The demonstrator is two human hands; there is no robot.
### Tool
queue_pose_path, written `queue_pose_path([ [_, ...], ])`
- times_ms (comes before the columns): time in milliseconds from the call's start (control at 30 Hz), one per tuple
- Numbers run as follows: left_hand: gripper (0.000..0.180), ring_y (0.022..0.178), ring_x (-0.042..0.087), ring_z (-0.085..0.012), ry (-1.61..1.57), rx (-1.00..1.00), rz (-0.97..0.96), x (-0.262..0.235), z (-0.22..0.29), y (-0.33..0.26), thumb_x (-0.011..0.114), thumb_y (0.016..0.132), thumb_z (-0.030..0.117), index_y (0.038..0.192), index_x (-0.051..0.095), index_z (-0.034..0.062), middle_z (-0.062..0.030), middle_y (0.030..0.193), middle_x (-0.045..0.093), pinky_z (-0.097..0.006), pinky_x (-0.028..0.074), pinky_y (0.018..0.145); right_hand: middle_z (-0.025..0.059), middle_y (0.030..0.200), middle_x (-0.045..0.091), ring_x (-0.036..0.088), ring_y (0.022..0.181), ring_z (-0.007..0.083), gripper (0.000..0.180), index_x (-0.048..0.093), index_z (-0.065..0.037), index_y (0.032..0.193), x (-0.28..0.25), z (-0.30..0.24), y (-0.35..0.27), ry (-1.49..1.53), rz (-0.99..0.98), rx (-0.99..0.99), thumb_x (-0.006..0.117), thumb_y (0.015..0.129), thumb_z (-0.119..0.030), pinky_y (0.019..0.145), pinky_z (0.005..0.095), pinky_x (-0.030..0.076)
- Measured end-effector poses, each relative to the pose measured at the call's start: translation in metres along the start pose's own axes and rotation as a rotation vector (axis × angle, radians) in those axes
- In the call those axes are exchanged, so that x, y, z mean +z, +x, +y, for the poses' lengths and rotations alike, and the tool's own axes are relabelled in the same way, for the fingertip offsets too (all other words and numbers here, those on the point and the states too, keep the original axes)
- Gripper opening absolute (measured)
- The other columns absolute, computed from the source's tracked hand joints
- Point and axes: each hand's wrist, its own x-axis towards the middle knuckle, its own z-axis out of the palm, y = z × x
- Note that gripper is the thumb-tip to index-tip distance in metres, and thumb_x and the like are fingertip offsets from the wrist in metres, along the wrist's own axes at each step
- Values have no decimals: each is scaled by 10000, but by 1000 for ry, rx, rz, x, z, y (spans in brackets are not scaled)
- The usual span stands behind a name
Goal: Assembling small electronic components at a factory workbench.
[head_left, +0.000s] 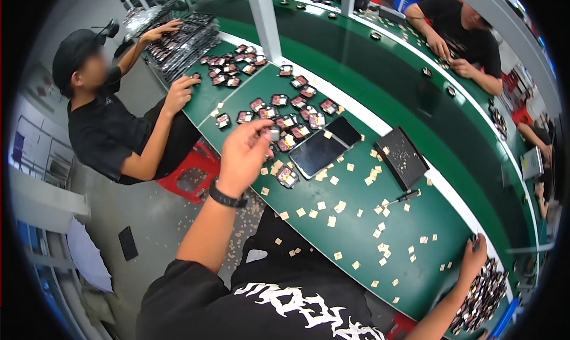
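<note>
Head view: work prob. mid-batch, as labelled black units (287, 121) lie loose at 12 o'clock, approx. a couple dozen, w/ another cluster (231, 67) at 11 and a big heap of small dark parts (484, 292) at 4-5; can't tell which pile is done & which is left. L hand (246, 150), at 10, hangs just beside the near units, fingers curled; can't tell if it grips one. R hand (472, 260), at 4, well apart from L, looks pinched on a small dark item (475, 241) (type unclear) next to the heap. Tan squares (340, 207) are strewn over the green bench (356, 239), mostly 2-5 o'clock. Also there: black phone-like slab (317, 153) approx. 1, black tray (401, 159) w/ bits in it at 3, thin tool (404, 197) just below. Co-worker's hand (180, 93), at 10-11, is near the far cluster; stacked trays (184, 46) beyond. Labels: white/yellow patches on units, print too small to read; white stylised lettering on wearer's black shirt (255, 316) at 6; no brand ID'd.
</note>
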Motion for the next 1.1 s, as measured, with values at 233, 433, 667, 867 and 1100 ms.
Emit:
queue_pose_path([
  [233, 262, 658, 637, -106, 336, -84, 174, -60, -57, 64, 695, 921, 104, 1148, 686, -27, -37, 791, 679, -281, 529, 624, 155, 1081, 688, 652, 985, 261, 439, 630, 17, 1259, -12, -16, 9, 105, -79, 47, 740, 839, -42, 902, 376, 494],
  [433, 254, 708, 677, -181, 351, -128, 182, -58, -69, 62, 712, 895, 119, 1106, 700, -21, -100, 843, 696, -334, 539, 651, 127, 961, 703, 668, 873, 231, 448, 649, 2, 1242, -23, -49, -13, 98, -24, 42, 784, 823, -84, 813, 362, 520],
  [667, 236, 916, 670, -357, 785, 470, 273, -33, -36, 52, 701, 903, 154, 1049, 722, -29, -189, 992, 697, -414, 529, 808, 55, 1046, 674, 464, 621, 38, 500, 659, -19, 1220, -54, -130, -68, 429, -98, 30, 805, 747, 54, 521, 210, 420],
  [867, 346, 797, 616, -80, -287, -260, -585, 81, 37, -71, 550, 1058, 226, 1320, 609, 7, -98, 1134, 716, -234, 499, 654, 124, 1114, 718, 735, 908, 222, 480, 658, -68, 1067, -51, -225, -104, 666, -198, -477, 919, 665, -68, 672, 312, 619],
  [1100, 416, 888, 613, -87, -705, -603, -1171, 151, 42, -127, 511, 1072, 172, 1453, 488, 4, -80, 1190, 652, -245, 518, 741, 101, 1127, 697, 737, 841, 267, 373, 685, -62, 1017, -46, -240, -124, 734, -185, -613, 888, 705, -52, 684, 352, 604],
])
